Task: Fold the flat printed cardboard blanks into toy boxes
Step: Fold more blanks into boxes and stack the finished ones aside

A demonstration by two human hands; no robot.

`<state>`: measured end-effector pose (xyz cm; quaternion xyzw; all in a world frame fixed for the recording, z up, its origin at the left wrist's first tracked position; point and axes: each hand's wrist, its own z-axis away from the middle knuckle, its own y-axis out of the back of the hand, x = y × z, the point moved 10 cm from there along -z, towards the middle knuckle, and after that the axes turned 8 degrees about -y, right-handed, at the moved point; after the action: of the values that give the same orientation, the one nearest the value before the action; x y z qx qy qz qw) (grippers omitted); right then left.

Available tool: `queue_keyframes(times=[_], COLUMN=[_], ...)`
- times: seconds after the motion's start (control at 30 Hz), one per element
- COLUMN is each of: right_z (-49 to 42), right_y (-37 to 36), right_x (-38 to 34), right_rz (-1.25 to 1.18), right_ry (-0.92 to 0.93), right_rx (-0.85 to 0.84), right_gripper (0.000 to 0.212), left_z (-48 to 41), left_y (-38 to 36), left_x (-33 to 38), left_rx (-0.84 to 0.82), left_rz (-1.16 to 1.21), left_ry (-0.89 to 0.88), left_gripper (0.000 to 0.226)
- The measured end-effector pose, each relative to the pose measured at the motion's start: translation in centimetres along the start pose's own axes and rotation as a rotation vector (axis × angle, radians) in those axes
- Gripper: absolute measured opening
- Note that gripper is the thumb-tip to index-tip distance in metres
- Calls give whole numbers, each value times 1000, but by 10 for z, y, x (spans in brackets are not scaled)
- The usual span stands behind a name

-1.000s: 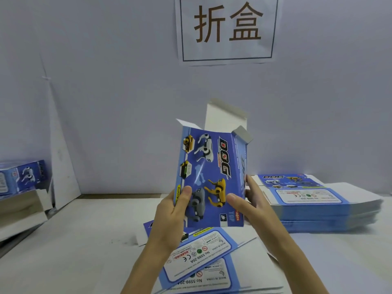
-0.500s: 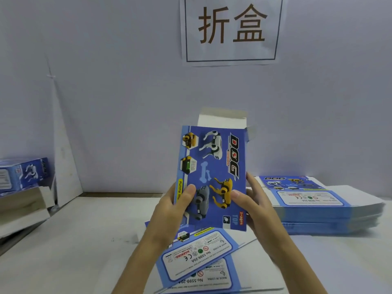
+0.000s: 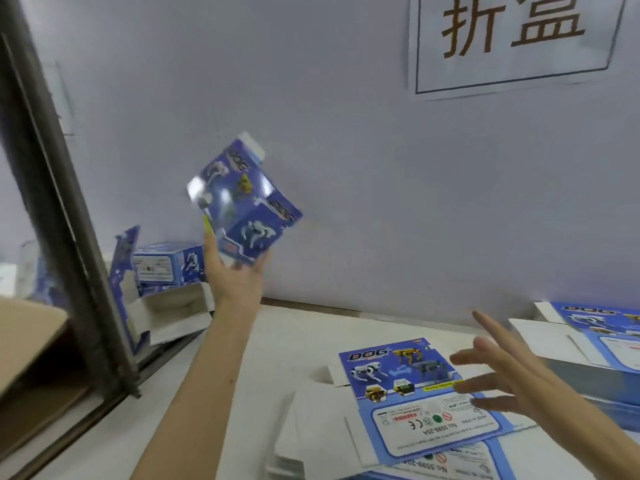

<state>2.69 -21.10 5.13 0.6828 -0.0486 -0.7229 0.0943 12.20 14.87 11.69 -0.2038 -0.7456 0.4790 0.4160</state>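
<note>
My left hand (image 3: 232, 278) is raised at the left and holds a folded blue toy box (image 3: 242, 206), blurred and tilted, by its lower end in front of the wall. My right hand (image 3: 502, 382) hovers with fingers spread over a flat printed blank (image 3: 408, 386) that lies on top of a small pile of blanks on the white table (image 3: 242, 410). The right hand holds nothing. A taller stack of flat blanks (image 3: 595, 344) sits at the right edge.
Several folded boxes (image 3: 169, 268) lie piled at the left behind a dark metal post (image 3: 69, 216). A brown carton (image 3: 31, 344) is at the lower left. A paper sign (image 3: 516, 39) hangs on the grey wall.
The box has left my right hand; my left hand carried it up and to the left. My right hand dropped toward the blanks. The view swung left.
</note>
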Motion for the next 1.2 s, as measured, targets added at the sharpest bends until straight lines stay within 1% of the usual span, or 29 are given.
queue_keyframes(times=[0.03, 0.07, 0.1, 0.13, 0.2, 0.23, 0.3, 0.33, 0.37, 0.4, 0.43, 0.5, 0.57, 0.6, 0.7, 0.77, 0.83, 0.9, 0.97, 1.03, 1.07, 1.1, 1.13, 1.2], right_z=[0, -1, 0, 2, 5, 5, 4, 1, -1, -4, -6, -9, -9, -10, -13, -13, -12, -8, -4, -5, -5, -4, -3, 1], right_y=[0, 0, 0, -1, -4, -6, -9, -8, -7, -7, -6, -5, -3, -2, -2, -1, 5, 12, 16, 19, 23, 27, 31, 35], right_x=[0, 1, 1, 2, 7, 10, 15, 18, 21, 27, 33, 46, 60, 66, 76, 78, 82, 82, 81, 80, 77, 74, 69, 56], right_rz=[-8, -11, -6, 13, 73, 121, 271, 358, 449, 553, 657, 804, 872, 893, 943, 974, 1004, 1017, 1010, 965, 914, 835, 743, 564], right_ry=[-4, -6, -14, -23, -57, -66, -66, -68, -76, -97, -123, -179, -244, -276, -319, -333, -377, -430, -450, -429, -415, -407, -394, -355], right_rx=[12, 24, 34, 43, 58, 61, 68, 81, 90, 92, 92, 89, 77, 69, 42, 53, 106, 202, 259, 310, 351, 393, 432, 463], right_gripper=[73, 64, 56, 51, 45, 43, 30, 22, 17, 18, 22, 31, 41, 45, 51, 53, 50, 50, 57, 71, 79, 82, 81, 69], left_z=[-15, -24, -29, -28, -8, 10, 53, 77, 100, 120, 134, 149, 151, 148, 135, 127, 121, 115, 108, 99, 95, 92, 89, 85], left_y=[4, 9, 10, 6, -6, -13, -19, -13, -1, 14, 28, 50, 59, 61, 69, 70, 64, 53, 40, 26, 20, 16, 11, 3], left_x=[20, 30, 31, 23, -12, -36, -98, -132, -162, -185, -200, -218, -227, -228, -225, -220, -214, -202, -182, -157, -144, -130, -118, -100], left_rx=[68, 113, 111, 54, -155, -293, -632, -809, -961, -1080, -1162, -1236, -1234, -1207, -1075, -1000, -930, -854, -756, -652, -602, -552, -509, -465], left_rz=[74, 81, 33, -70, -421, -637, -1069, -1266, -1448, -1618, -1766, -1944, -2023, -2052, -2182, -2232, -2223, -2202, -2175, -2122, -2061, -1968, -1859, -1682], left_ry=[-97, -145, -150, -132, -81, -54, 43, 129, 223, 301, 355, 400, 339, 302, 245, 201, 128, -8, -146, -233, -243, -236, -223, -210], left_gripper=[51, 63, 71, 75, 79, 75, 55, 50, 54, 64, 75, 88, 95, 98, 109, 107, 99, 87, 71, 54, 45, 35, 27, 18])
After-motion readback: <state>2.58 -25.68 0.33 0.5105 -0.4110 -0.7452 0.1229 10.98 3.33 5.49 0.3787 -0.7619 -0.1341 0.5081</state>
